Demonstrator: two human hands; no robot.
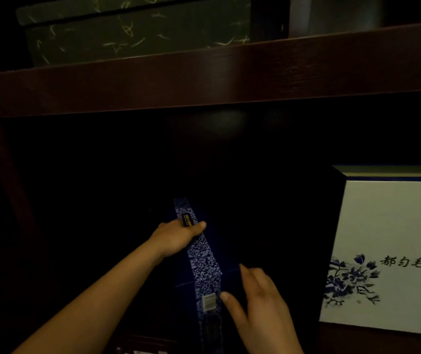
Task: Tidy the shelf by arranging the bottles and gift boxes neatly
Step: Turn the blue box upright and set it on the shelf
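**Gift boxes: seating the dark blue one squarely in the lower bay**

Gift boxes fill this dark wooden shelf (204, 80): a green fibre-flecked box (133, 29) sits on the upper level, and a large white box with blue flowers (388, 251) stands upright at the right of the lower bay. Well to its left, apart from it, is the dark blue box (204, 267), seen mostly as a narrow patterned edge running back into the gloom. It appears to stand on edge, though the bay is too dim to be sure where its base rests.

The left hand (178, 238) grips the box near its far end, thumb across the patterned edge and fingers curled behind. The right hand (258, 300) is spread flat against the box's dark side near the front, thumb touching the edge by the small white label (209, 302).

To do this well, push with both hands evenly so the box slides straight back, keep it upright, then bring its front face level with the white box.
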